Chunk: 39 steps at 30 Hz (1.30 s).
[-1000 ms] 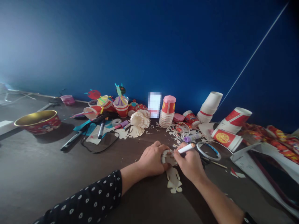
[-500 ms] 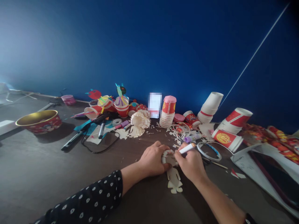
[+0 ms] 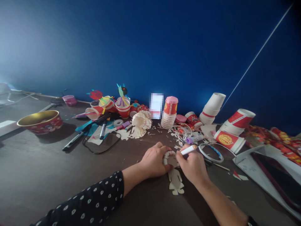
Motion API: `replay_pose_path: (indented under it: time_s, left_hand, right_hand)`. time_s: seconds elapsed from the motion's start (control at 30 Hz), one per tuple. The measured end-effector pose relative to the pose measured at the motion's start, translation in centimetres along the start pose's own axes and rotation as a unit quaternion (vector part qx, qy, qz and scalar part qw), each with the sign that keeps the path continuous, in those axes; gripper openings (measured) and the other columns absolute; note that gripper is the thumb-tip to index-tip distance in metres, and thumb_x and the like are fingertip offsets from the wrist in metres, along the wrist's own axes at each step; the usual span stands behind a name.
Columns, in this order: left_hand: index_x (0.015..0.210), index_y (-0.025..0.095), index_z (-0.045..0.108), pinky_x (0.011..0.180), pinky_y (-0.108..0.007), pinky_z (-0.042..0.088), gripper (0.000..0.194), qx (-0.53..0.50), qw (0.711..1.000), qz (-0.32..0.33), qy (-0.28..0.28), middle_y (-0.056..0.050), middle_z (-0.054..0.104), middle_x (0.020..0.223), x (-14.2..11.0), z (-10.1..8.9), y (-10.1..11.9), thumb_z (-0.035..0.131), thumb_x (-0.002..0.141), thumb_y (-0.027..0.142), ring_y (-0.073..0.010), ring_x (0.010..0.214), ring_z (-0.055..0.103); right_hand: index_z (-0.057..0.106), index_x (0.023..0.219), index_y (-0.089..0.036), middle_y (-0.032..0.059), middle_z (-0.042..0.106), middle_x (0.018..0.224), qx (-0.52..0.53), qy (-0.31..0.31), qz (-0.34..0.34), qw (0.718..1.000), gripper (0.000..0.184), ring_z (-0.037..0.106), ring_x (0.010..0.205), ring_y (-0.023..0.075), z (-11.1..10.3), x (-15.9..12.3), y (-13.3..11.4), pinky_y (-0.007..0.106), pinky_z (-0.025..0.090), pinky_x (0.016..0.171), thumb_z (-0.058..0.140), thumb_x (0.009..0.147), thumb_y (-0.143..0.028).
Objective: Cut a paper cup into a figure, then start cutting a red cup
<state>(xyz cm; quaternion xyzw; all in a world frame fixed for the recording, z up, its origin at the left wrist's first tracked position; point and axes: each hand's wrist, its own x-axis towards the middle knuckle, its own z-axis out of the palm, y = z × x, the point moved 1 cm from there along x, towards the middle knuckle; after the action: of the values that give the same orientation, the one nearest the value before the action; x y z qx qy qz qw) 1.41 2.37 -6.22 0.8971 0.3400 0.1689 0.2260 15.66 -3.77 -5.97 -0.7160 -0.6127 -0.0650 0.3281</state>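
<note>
A cream paper cutout figure [image 3: 175, 181] lies on the dark table, its round head edged with short tabs that curl up like a ring. My left hand [image 3: 155, 160] grips the head's left side, thumb at the bottom and fingers over the top edge. In my right hand [image 3: 193, 166] is a white marker [image 3: 188, 149] with an orange-tan end pointing up and right. The marker's tip is hidden behind my fingers, which rest at the head's right side. A few reddish marks show on the tabs at the top.
A stack of paper cups [image 3: 169, 113] stands behind my hands, near white coiled strips [image 3: 181, 131] and a roll of tape [image 3: 217, 153]. Red cups [image 3: 228, 138] and a phone-like dark slab [image 3: 277, 175] lie right. A gold-rimmed bowl [image 3: 39, 124] and markers [image 3: 74, 141] sit left.
Both hands keep almost the same place and grip on the figure and the marker. The whole view has shifted very slightly.
</note>
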Motion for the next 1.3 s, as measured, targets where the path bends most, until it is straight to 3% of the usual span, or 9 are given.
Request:
replay_pose_path:
  time_s: [1.3]
  left_hand:
    - [0.105, 0.025, 0.055, 0.077, -0.029, 0.044, 0.050, -0.011, 1.000, 0.004, 0.004, -0.002, 0.053, 0.094, 0.01, -0.03, -0.01, 0.065, 0.057, 0.035, -0.0193, 0.086, 0.055]
  right_hand:
    - [0.054, 0.065, -0.020, 0.0028, 0.062, 0.053, 0.035, -0.004, -0.026, 0.999, 0.015, 0.060, 0.051, 0.0203, 0.08, -0.02, 0.05, 0.026, 0.040, 0.051, 0.047, 0.076, -0.028]
